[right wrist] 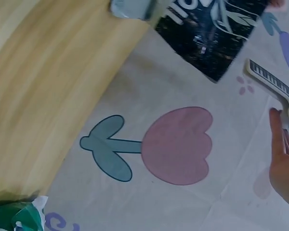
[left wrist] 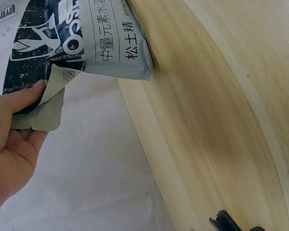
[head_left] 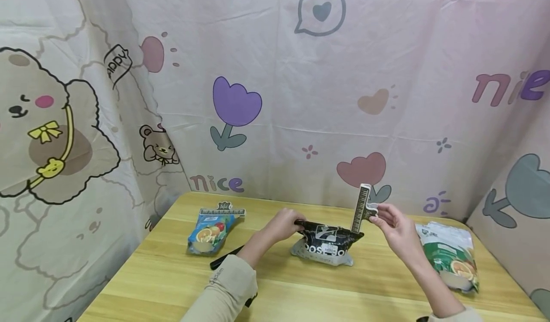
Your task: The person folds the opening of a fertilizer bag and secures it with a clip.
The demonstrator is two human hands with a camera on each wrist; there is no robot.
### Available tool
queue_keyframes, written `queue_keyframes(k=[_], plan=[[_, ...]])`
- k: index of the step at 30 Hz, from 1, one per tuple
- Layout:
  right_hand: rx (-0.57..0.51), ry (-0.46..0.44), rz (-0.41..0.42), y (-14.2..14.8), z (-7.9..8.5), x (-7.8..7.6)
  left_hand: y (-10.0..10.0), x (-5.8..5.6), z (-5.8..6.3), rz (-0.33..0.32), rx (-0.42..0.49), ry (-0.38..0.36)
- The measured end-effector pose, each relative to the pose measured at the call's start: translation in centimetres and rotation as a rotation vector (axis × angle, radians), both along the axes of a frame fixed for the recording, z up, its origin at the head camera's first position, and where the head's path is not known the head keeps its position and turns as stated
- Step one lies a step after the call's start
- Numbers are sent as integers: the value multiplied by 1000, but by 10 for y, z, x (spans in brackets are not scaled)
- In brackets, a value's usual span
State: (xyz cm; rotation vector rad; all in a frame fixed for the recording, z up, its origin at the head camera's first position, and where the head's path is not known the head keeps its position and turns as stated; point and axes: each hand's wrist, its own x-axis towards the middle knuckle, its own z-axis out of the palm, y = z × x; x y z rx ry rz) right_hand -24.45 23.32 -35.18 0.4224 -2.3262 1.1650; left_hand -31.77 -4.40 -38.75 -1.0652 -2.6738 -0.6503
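A black and grey pouch with white lettering stands on the wooden table. My left hand pinches the top left corner of this pouch; in the left wrist view, the thumb lies over the black front and the top edge folds over. My right hand holds a piano-keyboard-patterned bag clip by its handle tab, between thumb and fingers. The clip points upward, its lower end by the pouch's top right corner. In the right wrist view, the clip appears apart from the pouch.
On the left lies a blue pouch with a similar keyboard clip across its top. A green and white pouch sits on the right. A black object lies partly under the left forearm. Patterned cloth hangs behind the table.
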Motion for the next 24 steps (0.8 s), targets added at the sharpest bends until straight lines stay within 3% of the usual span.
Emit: queue_keyframes(k=[7,11,20,24], plan=[[-16,129,-30,-1,-11,-7,0,0,1,1,3,-3],[33,193,13,-3,-15,-13,0,0,0,-3,0,3],[336,479,157,-12,-17,-24,1,0,-2,6,18,3],[498,519,184,-20,-16,-25,1,-1,-3,11,66,-19]])
